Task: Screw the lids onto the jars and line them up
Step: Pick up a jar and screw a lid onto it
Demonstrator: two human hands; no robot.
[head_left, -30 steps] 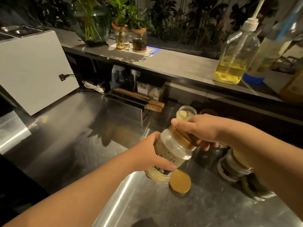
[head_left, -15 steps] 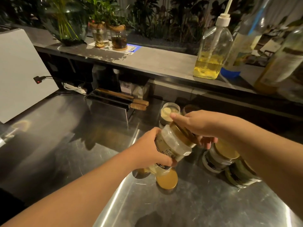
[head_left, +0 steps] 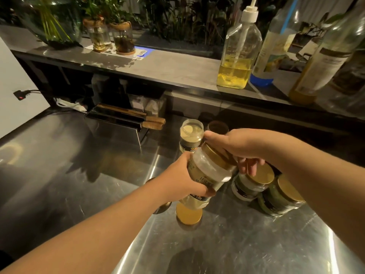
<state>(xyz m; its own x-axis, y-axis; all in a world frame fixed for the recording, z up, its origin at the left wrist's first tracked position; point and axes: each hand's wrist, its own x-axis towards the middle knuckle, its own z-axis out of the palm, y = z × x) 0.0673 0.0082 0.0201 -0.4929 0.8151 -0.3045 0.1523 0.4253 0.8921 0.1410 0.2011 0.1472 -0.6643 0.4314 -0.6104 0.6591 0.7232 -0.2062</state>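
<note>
Head view: left hand (head_left: 182, 179) wrapped around a pale jar (head_left: 207, 171), held tilted above the steel bench (head_left: 79, 175). Right hand (head_left: 240, 148) clamped over its gold lid (head_left: 214, 155) — fingers curled round the rim. Under the jar, flat on the bench, a loose gold lid (head_left: 188, 215). Just behind, an open pale jar (head_left: 191, 135) upright (another open, darker jar (head_left: 217, 127) beside it). To the right, two dark lidded jars (head_left: 250, 183) (head_left: 280, 197) touching each other — both gold-capped. On the raised shelf (head_left: 167, 64), a pump bottle (head_left: 238, 54) of yellow liquid.
</note>
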